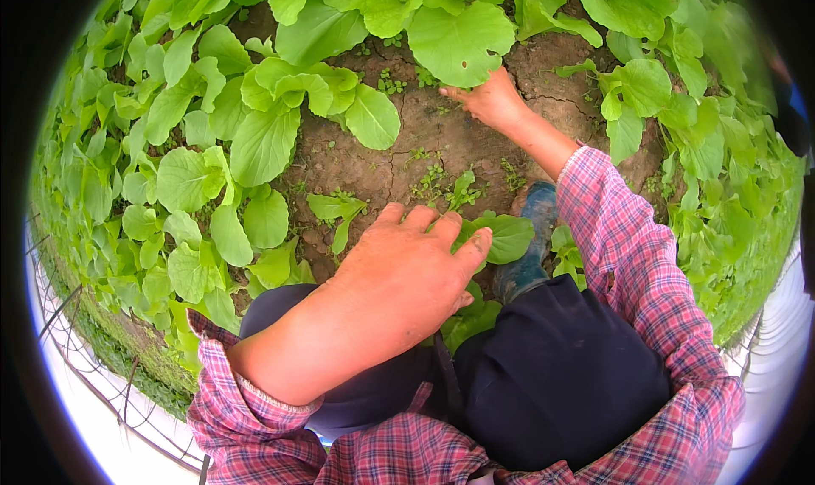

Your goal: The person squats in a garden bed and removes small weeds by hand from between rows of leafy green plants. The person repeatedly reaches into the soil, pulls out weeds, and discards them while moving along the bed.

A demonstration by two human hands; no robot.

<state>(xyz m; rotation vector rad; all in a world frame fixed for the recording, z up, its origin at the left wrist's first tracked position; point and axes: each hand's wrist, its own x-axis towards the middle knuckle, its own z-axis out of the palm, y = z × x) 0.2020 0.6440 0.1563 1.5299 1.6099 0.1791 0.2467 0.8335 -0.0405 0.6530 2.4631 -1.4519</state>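
My left hand (407, 275) hovers in front of my knees, back up, its fingers loosely bent; a leafy green plant (506, 237) shows just beyond its thumb. Whether its palm holds anything is hidden. Farther out, my right hand (490, 100) reaches down to the cracked soil (356, 167), partly under a broad leaf with small holes (461, 39). One finger points left near tiny weeds (389, 83); what its other fingers do is covered by the leaf. Small seedlings (433, 182) grow between my two hands.
Dense leafy greens stand on the left (184, 179), at the top and on the right (700, 141). A blue boot (535, 243) is planted beside my right forearm. My dark-trousered knee (566, 364) is close below. Thin wires or rods (127, 389) lie at the lower left edge.
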